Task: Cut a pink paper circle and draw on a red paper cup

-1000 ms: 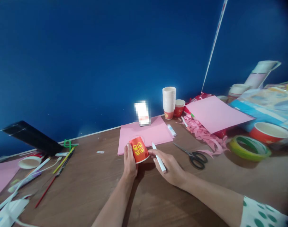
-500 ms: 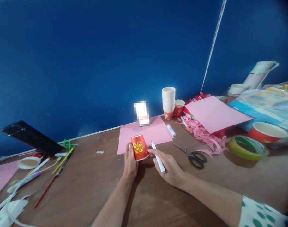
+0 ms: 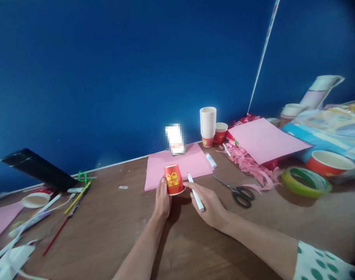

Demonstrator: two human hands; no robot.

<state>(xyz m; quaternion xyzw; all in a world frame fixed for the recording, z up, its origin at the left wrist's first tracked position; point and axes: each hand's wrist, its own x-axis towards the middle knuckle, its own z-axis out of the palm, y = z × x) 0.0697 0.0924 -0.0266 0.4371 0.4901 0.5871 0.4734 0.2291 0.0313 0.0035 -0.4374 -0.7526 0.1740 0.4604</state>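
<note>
A red paper cup (image 3: 177,186) printed with yellow characters sits between a person's two bare hands, straight ahead over a brown wooden table (image 3: 113,229). The cup is upside down, its narrow base upward and its wide rim toward the table; whether the rim touches the wood is hard to tell. The left hand (image 3: 162,202) is curved around the cup's left side, its fingers and thumb closed in on the wall. The right hand (image 3: 212,206) is on the other side, its extended fingertip meeting the cup low on the right, near the rim. That same hand grips a white marker (image 3: 197,196), slanted so that its tip points up and away from the person, just right of the cup and apart from it. Directly behind the cup lies a stack of pink paper (image 3: 195,157), with a small glue stick (image 3: 211,160) at its right edge. Black-handled scissors (image 3: 241,195) lie to the right of the right hand, near it, and a roll of yellow-green tape (image 3: 308,190) is farther right. Beyond the pink stack, a tall column of nested paper cups (image 3: 208,122) stands near the blue wall (image 3: 107,77).
</note>
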